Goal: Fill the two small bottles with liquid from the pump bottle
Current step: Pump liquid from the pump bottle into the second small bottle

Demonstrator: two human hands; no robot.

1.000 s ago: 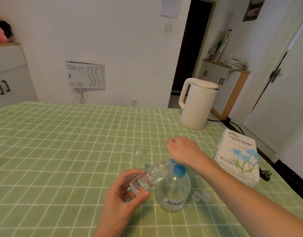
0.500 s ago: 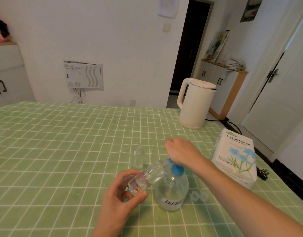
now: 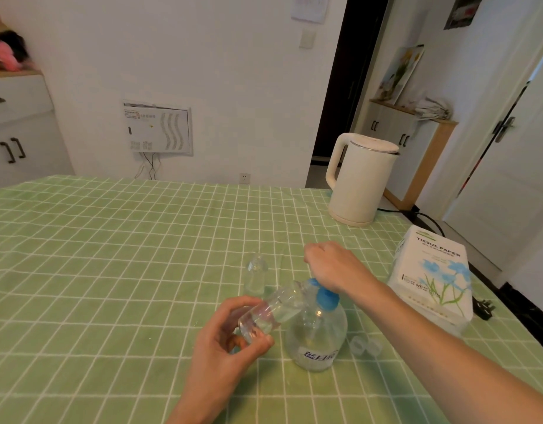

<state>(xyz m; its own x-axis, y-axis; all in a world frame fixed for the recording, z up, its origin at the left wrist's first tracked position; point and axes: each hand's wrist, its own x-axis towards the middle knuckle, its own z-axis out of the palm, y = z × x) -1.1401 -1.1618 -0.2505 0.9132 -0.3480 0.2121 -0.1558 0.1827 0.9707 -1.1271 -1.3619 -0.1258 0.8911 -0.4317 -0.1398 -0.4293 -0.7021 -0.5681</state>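
left hand (image 3: 225, 347) pinches small bottle (image 3: 279, 307) near base, tilted to nozzle. thin plastic, light, probably slick wet. right hand (image 3: 334, 267) curled over pump bottle (image 3: 317, 338) head.

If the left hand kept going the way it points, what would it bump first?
Probably the pump bottle: the tilted small bottle that the left hand holds aims at its blue top, just under the right hand. Depth is unclear.

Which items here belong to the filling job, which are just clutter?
In use: clear round pump bottle with blue pump head, under the right hand; small clear plastic bottle tilted in the left hand; second small clear bottle standing behind; clear caps.
Idle: cream electric kettle; white tissue paper pack; black plug.
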